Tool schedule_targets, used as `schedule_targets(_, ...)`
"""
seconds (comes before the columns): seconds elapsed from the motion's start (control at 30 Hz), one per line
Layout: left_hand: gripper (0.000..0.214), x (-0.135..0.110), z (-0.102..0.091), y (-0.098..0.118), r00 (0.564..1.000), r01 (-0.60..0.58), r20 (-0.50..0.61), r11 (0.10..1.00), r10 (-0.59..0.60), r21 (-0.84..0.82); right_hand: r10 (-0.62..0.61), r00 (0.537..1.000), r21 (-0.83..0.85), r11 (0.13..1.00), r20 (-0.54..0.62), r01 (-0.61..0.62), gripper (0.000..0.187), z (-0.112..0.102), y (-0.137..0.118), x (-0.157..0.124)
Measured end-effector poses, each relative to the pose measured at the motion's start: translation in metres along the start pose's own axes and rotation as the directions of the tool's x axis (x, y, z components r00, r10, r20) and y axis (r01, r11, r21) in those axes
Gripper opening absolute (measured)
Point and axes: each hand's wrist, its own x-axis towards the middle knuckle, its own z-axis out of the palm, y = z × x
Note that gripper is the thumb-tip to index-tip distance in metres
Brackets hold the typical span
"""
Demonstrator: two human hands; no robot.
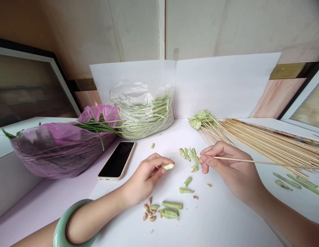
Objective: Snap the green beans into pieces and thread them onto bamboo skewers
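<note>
My left hand point(149, 173) pinches a short pale green bean piece point(169, 166) between thumb and fingers, just above the white table. My right hand point(226, 164) grips a thin bamboo skewer point(241, 160) that points left, with several bean pieces point(189, 154) threaded near its tip. The two hands are a short gap apart. Loose cut bean pieces point(171, 210) and small brown seeds point(149, 212) lie on the table below my left hand. A pale green bangle point(62, 228) sits on my left wrist.
A clear bag of long beans point(145, 111) leans at the back. A purple bag with chives point(59, 147) lies left, a phone point(117, 160) beside it. A pile of bare skewers point(272, 144) and finished bean skewers point(201, 120) lies right. Whole beans point(298, 181) rest far right.
</note>
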Motion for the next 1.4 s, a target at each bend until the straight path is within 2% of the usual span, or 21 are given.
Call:
schedule_targets(0.1,0.01,0.004,0.001,-0.002,0.991,0.087,-0.076,0.959,-0.111,-0.269,0.0,1.0,0.008,1.0,-0.003,0.0,0.016,0.0,0.0,0.0)
schedule_targets(0.17,0.015,0.006,0.001,-0.001,0.984,0.115,-0.081,0.905,-0.161,-0.409,0.005,1.0,0.003,1.0,0.003,-0.005,0.016,0.001,0.001,0.0)
schedule_targets(0.23,0.021,0.007,0.001,0.0,0.979,0.126,-0.084,0.879,-0.184,-0.46,0.009,1.0,-0.003,1.0,0.017,-0.009,0.017,0.002,0.001,-0.001)
schedule_targets(0.4,0.023,0.008,0.001,0.001,0.974,0.124,-0.105,0.865,-0.199,-0.486,0.029,0.999,0.024,0.999,0.042,-0.03,0.019,0.006,0.0,-0.002)
schedule_targets(0.6,0.021,0.008,0.002,-0.002,0.978,0.048,-0.144,0.835,-0.151,-0.548,0.012,0.996,0.06,0.998,0.093,-0.017,0.015,0.007,0.002,-0.008)
schedule_targets(0.83,0.02,0.006,0.001,-0.003,0.977,0.042,-0.147,0.816,-0.154,-0.577,0.011,0.994,0.028,1.0,0.113,-0.015,0.015,0.009,0.001,-0.011)
schedule_targets(1.2,0.019,0.007,0.001,-0.002,0.971,0.017,-0.185,0.814,-0.153,-0.581,0.019,0.989,0.056,0.998,0.144,-0.028,0.015,0.011,-0.003,-0.011)
schedule_targets(1.4,0.017,0.005,0.0,-0.002,0.969,-0.002,-0.206,0.83,-0.136,-0.557,-0.012,0.988,0.016,1.0,0.156,0.01,0.016,0.01,-0.007,-0.013)
